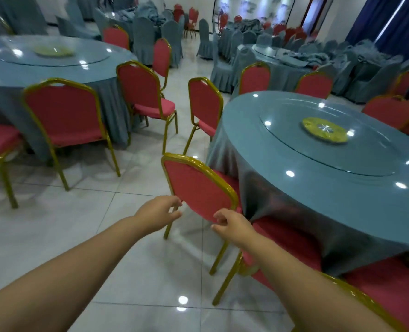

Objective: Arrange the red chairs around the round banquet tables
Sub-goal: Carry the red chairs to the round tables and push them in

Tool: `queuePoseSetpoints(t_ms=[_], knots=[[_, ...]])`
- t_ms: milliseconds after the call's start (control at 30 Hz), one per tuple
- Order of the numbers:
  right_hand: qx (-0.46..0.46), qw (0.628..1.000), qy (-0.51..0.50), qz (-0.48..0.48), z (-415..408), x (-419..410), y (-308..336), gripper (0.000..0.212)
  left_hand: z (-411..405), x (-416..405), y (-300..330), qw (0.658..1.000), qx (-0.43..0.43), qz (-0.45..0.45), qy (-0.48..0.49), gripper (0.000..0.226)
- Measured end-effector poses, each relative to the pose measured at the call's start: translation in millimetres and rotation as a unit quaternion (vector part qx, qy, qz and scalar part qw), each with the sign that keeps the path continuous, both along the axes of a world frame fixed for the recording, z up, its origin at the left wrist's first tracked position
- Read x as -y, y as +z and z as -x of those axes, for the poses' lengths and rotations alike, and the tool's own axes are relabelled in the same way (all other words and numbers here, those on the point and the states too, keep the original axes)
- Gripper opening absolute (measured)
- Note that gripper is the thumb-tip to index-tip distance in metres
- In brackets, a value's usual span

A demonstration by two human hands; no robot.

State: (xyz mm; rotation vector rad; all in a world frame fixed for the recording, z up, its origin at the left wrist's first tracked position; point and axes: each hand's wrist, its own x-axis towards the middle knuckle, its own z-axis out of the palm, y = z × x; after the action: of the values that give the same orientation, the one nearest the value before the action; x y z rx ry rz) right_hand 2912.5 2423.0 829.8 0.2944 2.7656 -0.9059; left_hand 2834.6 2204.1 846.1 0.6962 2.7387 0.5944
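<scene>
Our left grip [159, 213] hangs loosely curled beside the left edge of the nearest red chair [198, 190], fingertips at or just off its gold frame; we cannot tell whether they touch. Our right grip [232, 227] is likewise half open at the lower edge of the same backrest, fingers bent, with nothing clearly clasped. Between our hands sits that chair: red padded back, rounded top, shiny gold tubular frame and legs, its seat pushed under the grey-blue cloth of the round table [337, 192] just to the right of our grips. Another red chair [375, 291] stands below our right arm against the same table. Beyond our hands a third red chair [204, 105] faces the table's far edge. Up and left of the grips, more red chairs ring a second round table [55, 68], standing on the glossy tiled floor [84, 236].
</scene>
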Motion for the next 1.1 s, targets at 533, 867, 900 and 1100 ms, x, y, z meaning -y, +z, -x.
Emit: queuePoseSetpoints(t_ms=[533, 867, 900, 1100], knots=[[-0.127, 0.976, -0.103, -0.144, 157, 22, -4, 0.039, 172, 50, -24, 0.999, -0.006, 0.003, -0.037, 0.04], [-0.066, 0.962, -0.038, -0.261, 252, 7, -46, 0.097, 319, -16, -46, 0.991, -0.031, 0.017, -0.129, 0.047], [-0.057, 0.964, -0.035, -0.258, 263, 7, -44, 0.089, 330, -25, -47, 0.99, -0.031, 0.018, -0.138, 0.045], [-0.03, 0.972, -0.056, -0.228, 334, 11, -38, 0.046, 394, -54, -45, 0.986, -0.039, 0.019, -0.163, 0.037]])
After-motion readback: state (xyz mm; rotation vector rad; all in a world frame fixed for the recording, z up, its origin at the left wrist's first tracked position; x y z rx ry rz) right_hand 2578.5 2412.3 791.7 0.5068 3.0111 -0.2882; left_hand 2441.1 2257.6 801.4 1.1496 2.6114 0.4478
